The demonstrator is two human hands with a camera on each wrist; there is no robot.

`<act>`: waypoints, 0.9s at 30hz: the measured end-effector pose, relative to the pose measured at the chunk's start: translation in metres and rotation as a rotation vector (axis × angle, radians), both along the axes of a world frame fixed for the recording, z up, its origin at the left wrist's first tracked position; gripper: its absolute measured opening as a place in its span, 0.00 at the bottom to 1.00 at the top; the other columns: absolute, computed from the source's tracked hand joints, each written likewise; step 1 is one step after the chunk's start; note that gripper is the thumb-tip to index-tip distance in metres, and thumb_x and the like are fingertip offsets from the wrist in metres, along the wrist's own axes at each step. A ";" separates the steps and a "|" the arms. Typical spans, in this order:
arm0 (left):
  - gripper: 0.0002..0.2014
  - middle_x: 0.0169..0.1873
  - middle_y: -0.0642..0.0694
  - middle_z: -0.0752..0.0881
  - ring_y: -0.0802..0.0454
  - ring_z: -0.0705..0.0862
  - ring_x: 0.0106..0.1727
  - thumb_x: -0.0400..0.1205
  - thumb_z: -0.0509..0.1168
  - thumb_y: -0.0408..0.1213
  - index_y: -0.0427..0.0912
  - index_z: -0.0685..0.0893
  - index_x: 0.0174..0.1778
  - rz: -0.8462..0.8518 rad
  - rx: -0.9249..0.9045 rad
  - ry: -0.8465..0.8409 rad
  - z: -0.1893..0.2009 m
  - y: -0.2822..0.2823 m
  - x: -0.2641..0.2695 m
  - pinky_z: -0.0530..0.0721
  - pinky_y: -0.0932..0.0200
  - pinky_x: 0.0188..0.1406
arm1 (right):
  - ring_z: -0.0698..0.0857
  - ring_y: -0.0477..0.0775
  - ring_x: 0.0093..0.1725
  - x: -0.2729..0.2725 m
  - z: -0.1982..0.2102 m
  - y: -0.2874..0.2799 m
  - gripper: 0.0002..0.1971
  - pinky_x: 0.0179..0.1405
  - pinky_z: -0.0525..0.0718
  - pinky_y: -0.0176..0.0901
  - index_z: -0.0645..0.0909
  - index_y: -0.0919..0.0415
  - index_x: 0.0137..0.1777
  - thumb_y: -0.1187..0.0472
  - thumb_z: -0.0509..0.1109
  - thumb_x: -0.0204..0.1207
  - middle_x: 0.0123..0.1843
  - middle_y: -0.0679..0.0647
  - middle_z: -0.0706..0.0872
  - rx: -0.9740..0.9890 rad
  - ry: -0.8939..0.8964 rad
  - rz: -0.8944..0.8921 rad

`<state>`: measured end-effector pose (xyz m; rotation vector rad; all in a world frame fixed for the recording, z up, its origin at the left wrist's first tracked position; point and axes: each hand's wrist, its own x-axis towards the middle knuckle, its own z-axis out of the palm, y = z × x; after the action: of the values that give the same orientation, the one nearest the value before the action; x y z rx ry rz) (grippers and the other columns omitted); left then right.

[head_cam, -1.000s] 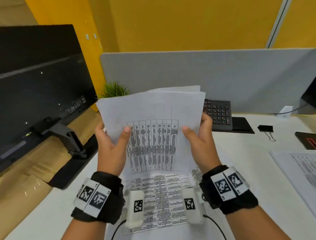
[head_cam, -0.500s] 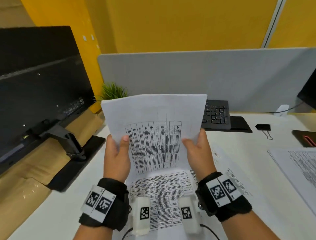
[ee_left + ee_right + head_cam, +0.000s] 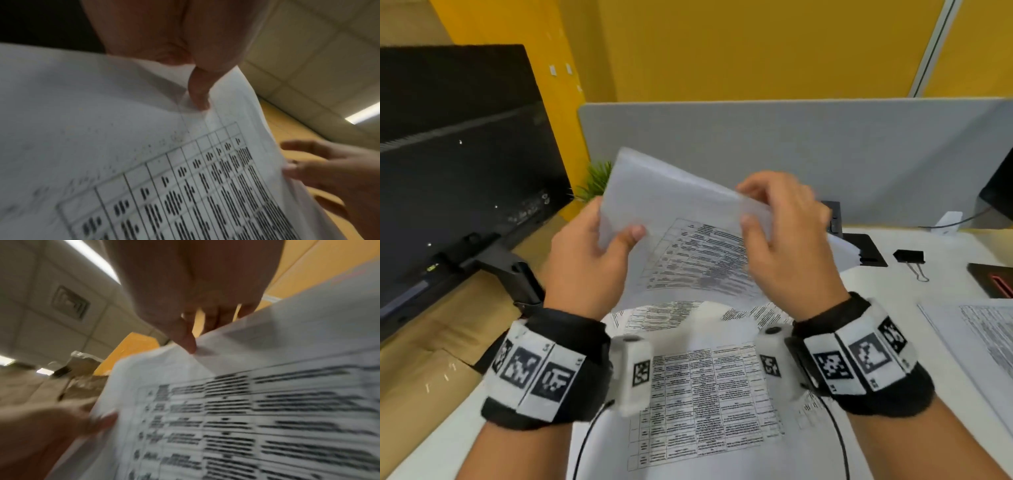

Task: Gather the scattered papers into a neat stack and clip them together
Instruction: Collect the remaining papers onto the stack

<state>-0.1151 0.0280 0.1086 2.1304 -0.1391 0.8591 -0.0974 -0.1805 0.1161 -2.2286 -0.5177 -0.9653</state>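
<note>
I hold a sheaf of printed papers (image 3: 681, 236) in the air above the desk, turned at an angle with its top tipped away. My left hand (image 3: 602, 240) grips its left edge, thumb on the printed face. My right hand (image 3: 767, 219) pinches the upper right corner from above. The left wrist view shows my thumb on the papers (image 3: 144, 162). The right wrist view shows my thumb tip on the papers' (image 3: 267, 402) corner. Another printed sheet (image 3: 705, 394) lies flat on the desk under my wrists. A black binder clip (image 3: 909, 257) lies on the desk at the right.
A dark monitor (image 3: 458, 171) on its stand fills the left. A black keyboard (image 3: 835, 219) and a grey partition (image 3: 825, 154) stand behind the papers. More printed sheets (image 3: 983, 342) lie at the right edge. A small green plant (image 3: 595, 180) sits at the back left.
The sheaf was upright and facing me; now it is rotated and tipped. My right hand moved from the right edge up to the top right corner. My left hand shifted higher.
</note>
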 end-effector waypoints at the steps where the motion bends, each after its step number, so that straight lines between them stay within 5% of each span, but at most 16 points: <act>1: 0.14 0.50 0.55 0.85 0.55 0.84 0.53 0.79 0.67 0.40 0.50 0.80 0.61 -0.005 -0.087 0.001 -0.006 0.001 0.000 0.81 0.59 0.51 | 0.73 0.50 0.60 -0.001 -0.001 -0.007 0.18 0.61 0.65 0.48 0.74 0.52 0.62 0.63 0.68 0.72 0.56 0.46 0.76 0.109 -0.035 -0.087; 4: 0.12 0.46 0.63 0.86 0.69 0.85 0.48 0.81 0.65 0.32 0.51 0.80 0.57 -0.033 -0.404 0.023 -0.031 0.008 -0.003 0.80 0.71 0.45 | 0.69 0.55 0.71 -0.005 -0.021 -0.036 0.31 0.71 0.66 0.55 0.68 0.54 0.71 0.56 0.73 0.68 0.70 0.54 0.70 0.472 -0.022 -0.286; 6: 0.13 0.49 0.60 0.88 0.67 0.86 0.50 0.81 0.64 0.29 0.48 0.80 0.59 -0.089 -0.579 0.084 -0.049 0.011 -0.007 0.83 0.70 0.46 | 0.70 0.51 0.73 -0.009 -0.036 -0.047 0.34 0.73 0.68 0.54 0.62 0.51 0.74 0.54 0.73 0.70 0.70 0.47 0.70 0.688 0.134 -0.147; 8: 0.17 0.55 0.55 0.87 0.61 0.86 0.55 0.81 0.63 0.29 0.44 0.78 0.65 -0.135 -0.671 0.147 -0.065 0.006 -0.014 0.84 0.66 0.50 | 0.81 0.42 0.64 -0.012 -0.052 -0.050 0.23 0.63 0.79 0.42 0.66 0.51 0.70 0.57 0.70 0.77 0.60 0.36 0.81 0.867 0.338 0.114; 10: 0.20 0.56 0.54 0.87 0.57 0.86 0.57 0.76 0.67 0.34 0.45 0.77 0.65 -0.150 -0.696 0.182 -0.079 -0.001 -0.018 0.84 0.59 0.54 | 0.86 0.39 0.53 -0.017 -0.066 -0.050 0.13 0.48 0.84 0.34 0.74 0.53 0.64 0.61 0.64 0.81 0.52 0.39 0.88 0.904 0.478 0.227; 12: 0.22 0.57 0.53 0.86 0.55 0.85 0.57 0.72 0.69 0.38 0.46 0.76 0.63 -0.121 -0.691 0.202 -0.092 -0.008 -0.020 0.84 0.53 0.58 | 0.88 0.45 0.52 -0.019 -0.083 -0.049 0.10 0.46 0.83 0.41 0.77 0.50 0.60 0.60 0.63 0.81 0.52 0.45 0.89 0.900 0.548 0.201; 15: 0.14 0.58 0.54 0.84 0.54 0.83 0.60 0.79 0.66 0.35 0.53 0.75 0.58 -0.079 -0.649 0.241 -0.102 -0.013 -0.019 0.79 0.43 0.65 | 0.88 0.49 0.51 -0.021 -0.098 -0.046 0.09 0.46 0.84 0.50 0.77 0.45 0.54 0.61 0.64 0.80 0.51 0.46 0.89 0.924 0.637 0.146; 18: 0.13 0.62 0.50 0.83 0.52 0.81 0.64 0.84 0.60 0.35 0.53 0.75 0.63 -0.069 -0.603 0.208 -0.100 -0.011 -0.011 0.76 0.41 0.68 | 0.87 0.52 0.53 -0.016 -0.091 -0.045 0.11 0.45 0.87 0.45 0.74 0.48 0.55 0.65 0.64 0.80 0.52 0.46 0.87 0.918 0.638 0.132; 20: 0.14 0.58 0.55 0.84 0.62 0.82 0.60 0.84 0.61 0.34 0.53 0.76 0.63 -0.078 -0.552 0.141 -0.085 -0.009 -0.007 0.79 0.51 0.61 | 0.82 0.51 0.59 -0.013 -0.076 -0.047 0.21 0.50 0.85 0.39 0.65 0.51 0.65 0.68 0.67 0.77 0.60 0.48 0.80 0.849 0.456 0.053; 21: 0.13 0.53 0.62 0.84 0.69 0.82 0.55 0.84 0.61 0.35 0.57 0.76 0.59 -0.093 -0.498 0.105 -0.075 -0.007 -0.006 0.80 0.59 0.56 | 0.78 0.53 0.65 -0.013 -0.066 -0.047 0.30 0.60 0.82 0.44 0.59 0.53 0.71 0.67 0.70 0.74 0.66 0.51 0.75 0.743 0.301 -0.025; 24: 0.09 0.45 0.72 0.84 0.76 0.80 0.47 0.82 0.60 0.41 0.63 0.73 0.51 -0.152 -0.211 0.022 -0.036 -0.011 -0.009 0.80 0.72 0.42 | 0.57 0.58 0.81 -0.017 -0.034 -0.042 0.46 0.81 0.56 0.56 0.46 0.53 0.79 0.54 0.74 0.68 0.79 0.54 0.57 0.194 0.009 -0.083; 25: 0.07 0.45 0.67 0.84 0.73 0.81 0.45 0.81 0.59 0.42 0.61 0.72 0.50 -0.181 -0.114 -0.012 -0.023 -0.017 -0.012 0.82 0.68 0.41 | 0.55 0.57 0.82 -0.018 -0.021 -0.037 0.46 0.81 0.53 0.58 0.47 0.53 0.80 0.51 0.73 0.69 0.80 0.54 0.57 0.022 0.024 -0.071; 27: 0.04 0.44 0.53 0.84 0.57 0.82 0.46 0.81 0.59 0.44 0.59 0.72 0.49 -0.242 0.055 -0.077 -0.003 -0.031 -0.016 0.82 0.48 0.44 | 0.69 0.55 0.74 -0.014 -0.001 -0.033 0.34 0.74 0.66 0.56 0.62 0.53 0.77 0.53 0.70 0.71 0.72 0.54 0.74 -0.147 0.085 -0.021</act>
<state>-0.1311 -0.0028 0.1055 2.0791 -0.4550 0.8009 -0.1112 -0.2136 0.1152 -2.3991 -0.5428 -0.8635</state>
